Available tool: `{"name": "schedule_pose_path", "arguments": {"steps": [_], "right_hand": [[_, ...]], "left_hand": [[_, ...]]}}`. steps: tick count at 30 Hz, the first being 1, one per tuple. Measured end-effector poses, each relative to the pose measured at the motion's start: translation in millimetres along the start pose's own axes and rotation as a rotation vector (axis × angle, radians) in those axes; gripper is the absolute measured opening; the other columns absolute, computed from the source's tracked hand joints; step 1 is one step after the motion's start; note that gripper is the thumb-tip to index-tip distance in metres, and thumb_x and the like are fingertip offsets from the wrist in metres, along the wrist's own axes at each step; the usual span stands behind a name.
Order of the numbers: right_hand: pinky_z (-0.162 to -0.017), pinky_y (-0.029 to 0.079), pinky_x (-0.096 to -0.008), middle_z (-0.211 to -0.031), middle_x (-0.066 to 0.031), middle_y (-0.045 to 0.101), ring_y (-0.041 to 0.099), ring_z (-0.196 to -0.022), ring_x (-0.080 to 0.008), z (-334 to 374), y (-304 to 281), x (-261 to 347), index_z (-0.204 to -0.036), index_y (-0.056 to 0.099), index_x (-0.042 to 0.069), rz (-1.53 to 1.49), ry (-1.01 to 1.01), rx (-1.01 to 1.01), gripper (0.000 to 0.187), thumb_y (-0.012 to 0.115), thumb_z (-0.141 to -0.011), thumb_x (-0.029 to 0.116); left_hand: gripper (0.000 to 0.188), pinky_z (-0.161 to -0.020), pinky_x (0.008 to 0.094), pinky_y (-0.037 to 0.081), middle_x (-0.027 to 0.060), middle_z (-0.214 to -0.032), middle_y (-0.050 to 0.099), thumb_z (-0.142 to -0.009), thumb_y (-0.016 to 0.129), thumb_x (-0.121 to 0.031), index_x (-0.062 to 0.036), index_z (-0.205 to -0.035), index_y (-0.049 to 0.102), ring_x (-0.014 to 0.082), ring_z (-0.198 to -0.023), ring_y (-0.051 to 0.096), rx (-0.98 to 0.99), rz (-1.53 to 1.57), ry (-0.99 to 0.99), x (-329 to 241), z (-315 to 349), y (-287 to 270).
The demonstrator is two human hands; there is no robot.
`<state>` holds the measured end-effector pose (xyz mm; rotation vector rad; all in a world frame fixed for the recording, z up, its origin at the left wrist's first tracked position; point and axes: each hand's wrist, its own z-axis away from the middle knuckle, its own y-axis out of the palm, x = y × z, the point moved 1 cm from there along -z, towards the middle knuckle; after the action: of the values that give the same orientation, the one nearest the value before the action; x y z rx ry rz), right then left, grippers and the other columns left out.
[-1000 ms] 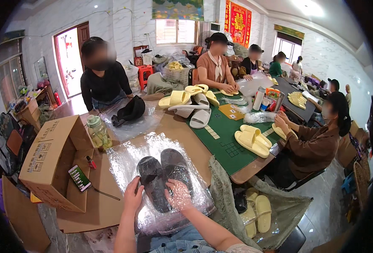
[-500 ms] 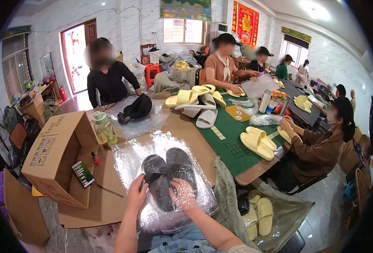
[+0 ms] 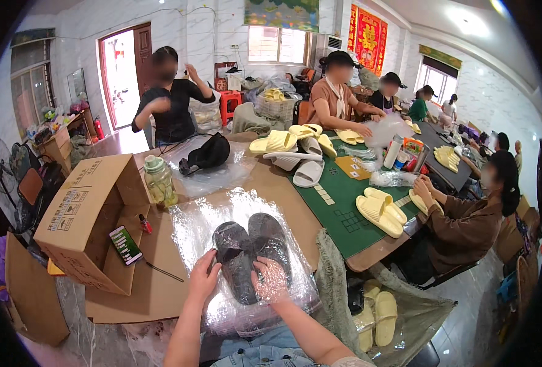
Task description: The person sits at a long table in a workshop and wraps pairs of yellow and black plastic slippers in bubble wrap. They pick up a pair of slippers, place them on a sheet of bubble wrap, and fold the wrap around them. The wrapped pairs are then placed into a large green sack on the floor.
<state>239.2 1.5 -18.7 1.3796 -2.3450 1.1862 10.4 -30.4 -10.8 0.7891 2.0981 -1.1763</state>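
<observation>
A pair of black slippers (image 3: 236, 263) lies side by side in a clear plastic bag (image 3: 192, 223), toes pointing away from me, on the stack of shiny bags before me. My left hand (image 3: 203, 277) is beside the left slipper with thumb and fingers apart, fingertips touching its edge. My right hand (image 3: 271, 282) seems to be under the clear film, gripping the right slipper at its heel end. Its fingers reach into the gap between the two slippers. Reflections on the film blur that hand's outline.
A cardboard box (image 3: 78, 202) lies on its side at left, with a phone (image 3: 126, 245) and a green-lidded bottle (image 3: 159, 180) near it. A black cap (image 3: 206, 154) lies farther back. Yellow slippers (image 3: 381, 211) rest on a green mat; a sack (image 3: 405, 306) hangs at right. Several co-workers sit or stand around.
My view has turned slightly left, so the scene sits farther right. Both hands stay at the slippers. The co-worker in black across the table has raised both arms.
</observation>
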Motion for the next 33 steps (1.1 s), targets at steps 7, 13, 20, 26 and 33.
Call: {"name": "schedule_pose_path", "arguments": {"steps": [7, 13, 20, 26, 33], "right_hand": [[-0.092, 0.053, -0.0454, -0.115, -0.0132, 0.070, 0.066, -0.108, -0.0336, 2.2, -28.6, 18.6, -0.109, 0.070, 0.009, -0.227, -0.085, -0.004, 0.025, 0.072, -0.084, 0.007], [-0.065, 0.056, -0.0343, -0.084, -0.0069, 0.072, 0.069, -0.070, -0.0263, 33.9, -119.2, 59.1, -0.092, 0.075, 0.013, -0.388, -0.428, 0.395, 0.012, 0.077, -0.081, 0.013], [-0.053, 0.048, -0.0334, -0.073, -0.0066, 0.068, 0.063, -0.058, -0.0221, -35.8, -147.6, 69.8, -0.085, 0.074, 0.008, -0.164, -0.060, 0.134, 0.012, 0.076, -0.085, 0.020], [-0.067, 0.056, -0.0435, -0.080, -0.0136, 0.072, 0.072, -0.075, -0.0321, -80.6, -51.8, 16.1, -0.089, 0.073, 0.003, 0.265, 0.211, 0.432, 0.052, 0.069, -0.089, 0.055], [-0.070, 0.056, -0.0529, -0.080, -0.0221, 0.071, 0.071, -0.076, -0.0419, -71.2, 20.5, -13.2, -0.085, 0.059, 0.003, 0.312, 0.288, 0.314, 0.045, 0.068, -0.089, 0.047]], "left_hand": [[0.044, -0.109, 0.0413, 0.045, 0.0168, -0.139, 0.062, -0.095, 0.066, -0.021, -0.0094, -0.137, 0.061, 0.0351, -0.128, 0.058, 0.029, 0.014, -0.059, -2.5, 0.4, -5.5], [0.044, -0.110, 0.0413, 0.044, 0.0171, -0.138, 0.062, -0.094, 0.067, -0.021, -0.0053, -0.135, 0.062, 0.0346, -0.129, 0.057, 0.015, 0.006, -0.019, 1.3, -0.2, 1.9], [0.044, -0.110, 0.0420, 0.044, 0.0169, -0.139, 0.062, -0.094, 0.067, -0.022, -0.0058, -0.135, 0.062, 0.0350, -0.129, 0.057, 0.010, 0.037, -0.027, 0.1, 1.7, -1.8], [0.046, -0.110, 0.0415, 0.044, 0.0158, -0.140, 0.062, -0.094, 0.068, -0.023, -0.0063, -0.136, 0.061, 0.0341, -0.129, 0.057, 0.017, -0.007, 0.015, 7.0, -1.1, 1.9], [0.047, -0.109, 0.0415, 0.045, 0.0152, -0.140, 0.062, -0.094, 0.068, -0.025, -0.0067, -0.137, 0.061, 0.0343, -0.129, 0.057, 0.014, 0.009, 0.028, 1.3, 1.7, 0.2]]}}
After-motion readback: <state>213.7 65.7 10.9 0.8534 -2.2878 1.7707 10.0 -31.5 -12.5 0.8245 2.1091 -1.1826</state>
